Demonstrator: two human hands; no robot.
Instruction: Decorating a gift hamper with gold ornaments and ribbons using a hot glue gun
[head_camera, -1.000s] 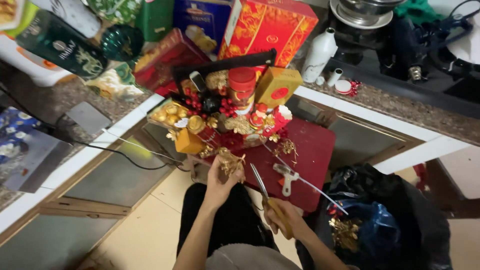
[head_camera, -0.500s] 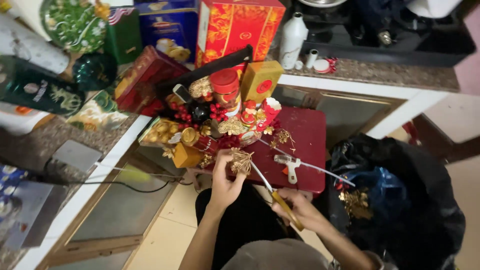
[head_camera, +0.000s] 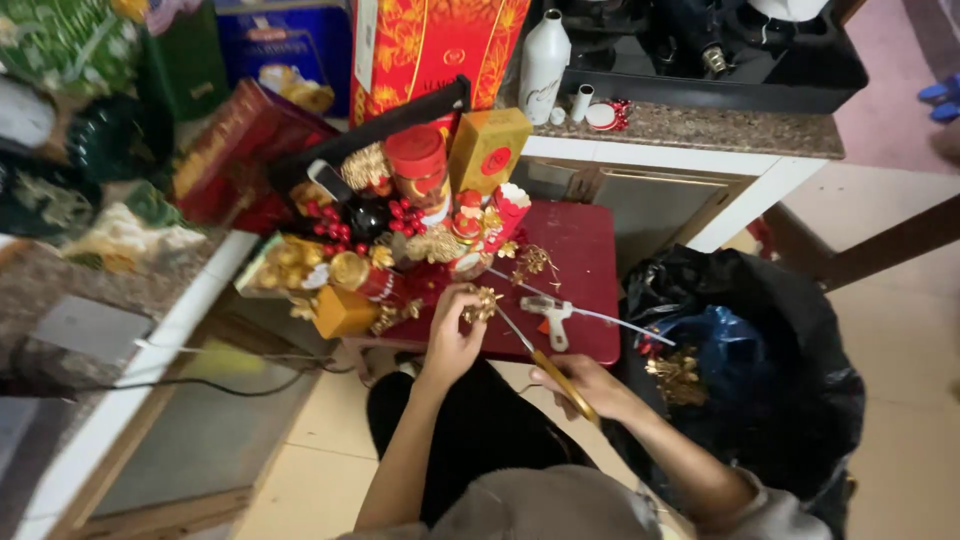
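Observation:
My left hand (head_camera: 452, 335) pinches a small gold ornament sprig (head_camera: 483, 305) at the front of a gift arrangement (head_camera: 400, 235) of red tins, gold boxes, red berries and gold trimmings. My right hand (head_camera: 590, 385) grips yellow-handled scissors (head_camera: 545, 365), whose blades point up-left toward the sprig. The arrangement stands on a dark red low table (head_camera: 575, 255).
A white glue gun (head_camera: 550, 315) and a long thin white stick (head_camera: 610, 318) lie on the red table. A black rubbish bag (head_camera: 760, 360) with blue plastic and gold scraps sits to the right. Gift boxes (head_camera: 430, 40) crowd the stone counter (head_camera: 700, 125). A black cable (head_camera: 230, 360) trails on the left.
The view has shifted so the arrangement sits more central. My left hand still holds the gold sprig; the scissors have stayed angled toward it.

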